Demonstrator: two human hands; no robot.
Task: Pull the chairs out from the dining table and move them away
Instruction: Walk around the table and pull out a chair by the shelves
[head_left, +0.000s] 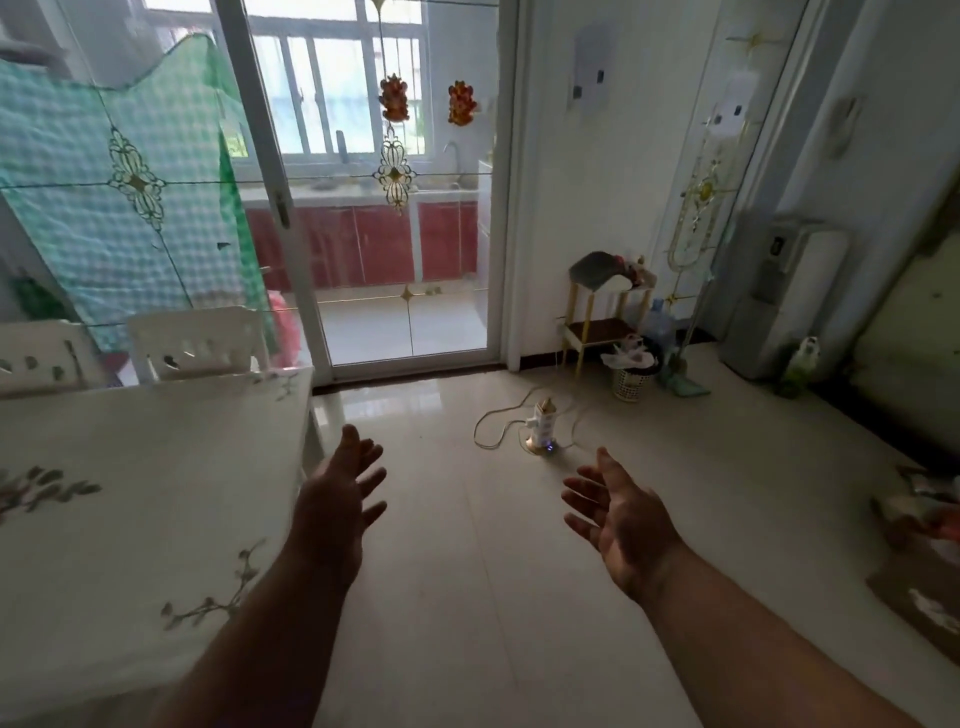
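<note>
A white dining table (156, 467) with a floral print fills the left side. Two white chairs are tucked in along its far edge: one chair (200, 343) near the table's far right corner and another chair (39, 356) at the left border, only their backrests showing. My left hand (337, 499) hovers open just past the table's right edge, fingers spread, holding nothing. My right hand (618, 512) is open over the tiled floor, palm turned inward, empty. Both hands are well short of the chairs.
A power strip with a coiled cord (540, 428) lies on the floor ahead. A small stand (608, 312), a waste basket (631, 376) and a water bottle (660, 325) sit by the far wall. A glass sliding door (363, 208) is beyond the table.
</note>
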